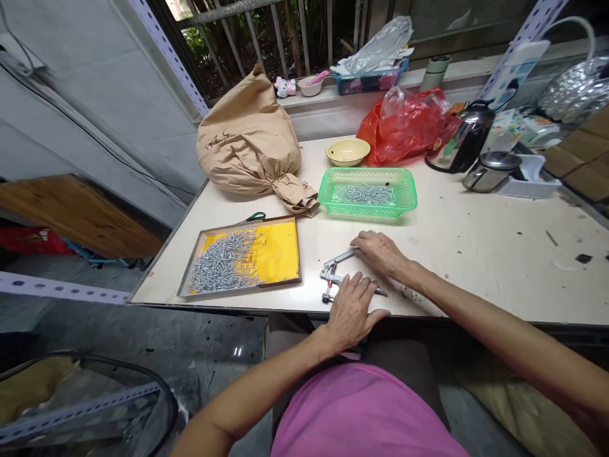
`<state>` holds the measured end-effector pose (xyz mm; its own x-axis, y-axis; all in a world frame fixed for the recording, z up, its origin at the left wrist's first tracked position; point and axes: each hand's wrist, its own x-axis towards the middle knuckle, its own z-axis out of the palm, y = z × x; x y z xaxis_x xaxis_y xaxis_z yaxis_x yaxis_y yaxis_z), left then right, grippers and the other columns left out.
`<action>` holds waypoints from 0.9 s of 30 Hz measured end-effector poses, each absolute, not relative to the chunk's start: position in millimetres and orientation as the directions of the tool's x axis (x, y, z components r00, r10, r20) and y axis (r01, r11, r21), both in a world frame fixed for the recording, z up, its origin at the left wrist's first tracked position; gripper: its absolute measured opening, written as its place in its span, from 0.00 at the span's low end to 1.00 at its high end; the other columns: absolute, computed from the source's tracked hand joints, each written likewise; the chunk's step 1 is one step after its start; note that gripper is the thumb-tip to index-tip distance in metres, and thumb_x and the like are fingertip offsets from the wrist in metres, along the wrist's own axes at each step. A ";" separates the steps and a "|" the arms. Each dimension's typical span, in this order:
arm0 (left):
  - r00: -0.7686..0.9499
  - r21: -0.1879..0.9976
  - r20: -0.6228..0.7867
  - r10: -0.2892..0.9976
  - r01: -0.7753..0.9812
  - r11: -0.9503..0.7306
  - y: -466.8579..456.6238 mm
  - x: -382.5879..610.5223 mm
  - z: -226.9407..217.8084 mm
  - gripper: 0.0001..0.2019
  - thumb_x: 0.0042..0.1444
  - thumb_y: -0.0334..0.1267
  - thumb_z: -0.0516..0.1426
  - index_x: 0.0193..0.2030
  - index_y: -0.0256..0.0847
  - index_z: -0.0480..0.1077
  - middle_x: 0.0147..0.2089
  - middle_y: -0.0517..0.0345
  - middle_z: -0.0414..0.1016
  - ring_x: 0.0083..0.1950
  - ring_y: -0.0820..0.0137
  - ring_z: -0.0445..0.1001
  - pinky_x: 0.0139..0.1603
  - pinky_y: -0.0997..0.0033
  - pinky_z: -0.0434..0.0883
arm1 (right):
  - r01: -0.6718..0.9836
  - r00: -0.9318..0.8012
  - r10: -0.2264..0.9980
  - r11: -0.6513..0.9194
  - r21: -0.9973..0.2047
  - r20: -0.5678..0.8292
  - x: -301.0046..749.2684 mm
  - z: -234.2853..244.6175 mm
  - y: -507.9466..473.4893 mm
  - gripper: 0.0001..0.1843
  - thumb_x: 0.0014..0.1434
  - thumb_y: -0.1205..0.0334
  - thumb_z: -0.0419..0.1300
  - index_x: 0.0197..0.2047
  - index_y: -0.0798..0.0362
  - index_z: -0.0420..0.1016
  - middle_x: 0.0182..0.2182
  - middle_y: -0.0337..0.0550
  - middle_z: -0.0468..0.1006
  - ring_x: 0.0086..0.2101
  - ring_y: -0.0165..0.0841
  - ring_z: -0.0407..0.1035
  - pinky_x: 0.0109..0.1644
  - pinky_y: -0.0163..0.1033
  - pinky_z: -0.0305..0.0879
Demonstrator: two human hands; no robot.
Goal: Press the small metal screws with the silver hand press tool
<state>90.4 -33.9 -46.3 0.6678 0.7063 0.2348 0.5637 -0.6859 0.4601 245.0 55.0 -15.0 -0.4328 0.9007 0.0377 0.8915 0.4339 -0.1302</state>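
A silver hand-press plier (339, 259) lies on the table near its front edge, with a spring between its spread handles and a small red part at its left end. My right hand (380, 252) has its fingers closed at the end of the upper handle. Across the lower handle rests my left hand (351, 308), fingers stretched out and thumb apart, hiding part of the tool. To the left, a shallow tray (300, 257) with a yellow lining holds a heap of small silver metal pieces (219, 263). Behind the tool, more small metal pieces lie in a green plastic basket (406, 198).
A tied brown paper sack (247, 146) stands at the back left, with dark-handled scissors (255, 216) by the tray. Behind the basket are a yellow bowl (347, 152) and a red plastic bag (404, 130). A kettle (464, 136) and metal pot (491, 172) stand right.
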 end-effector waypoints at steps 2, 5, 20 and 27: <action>0.700 0.484 0.264 0.663 0.499 -0.719 -40.0 86.4 -43.0 0.25 0.60 0.50 0.51 0.59 0.36 0.62 0.57 0.42 0.68 0.63 0.57 0.62 0.63 0.51 0.60 | 0.796 -0.587 0.808 0.586 -0.151 0.047 226.2 -7.5 44.3 0.10 0.62 0.65 0.53 0.43 0.51 0.75 0.39 0.47 0.74 0.40 0.37 0.63 0.41 0.40 0.55; 0.771 0.486 0.356 0.527 0.329 -0.809 -60.1 74.7 -36.0 0.17 0.61 0.45 0.52 0.51 0.36 0.68 0.49 0.46 0.74 0.53 0.63 0.71 0.56 0.62 0.69 | 0.572 -0.810 0.584 0.805 -0.159 0.045 198.7 -2.6 27.5 0.08 0.61 0.64 0.55 0.37 0.50 0.76 0.36 0.44 0.73 0.41 0.38 0.60 0.41 0.41 0.54; 0.287 0.390 0.418 0.862 0.800 -0.456 -9.0 -26.6 13.6 0.09 0.60 0.33 0.55 0.45 0.42 0.73 0.41 0.54 0.73 0.44 0.66 0.67 0.46 0.63 0.68 | 0.395 -0.800 0.477 0.875 -0.279 0.365 204.8 -20.5 20.3 0.15 0.67 0.69 0.43 0.46 0.54 0.70 0.41 0.49 0.73 0.39 0.35 0.62 0.43 0.41 0.56; 0.344 0.361 0.372 0.862 0.802 -0.475 -2.2 -11.3 1.6 0.09 0.60 0.33 0.54 0.44 0.41 0.74 0.45 0.52 0.72 0.48 0.64 0.65 0.48 0.62 0.69 | 0.403 -0.877 0.422 0.906 -0.126 0.231 209.4 -38.8 13.9 0.14 0.65 0.72 0.45 0.37 0.55 0.72 0.31 0.43 0.72 0.33 0.34 0.60 0.37 0.41 0.51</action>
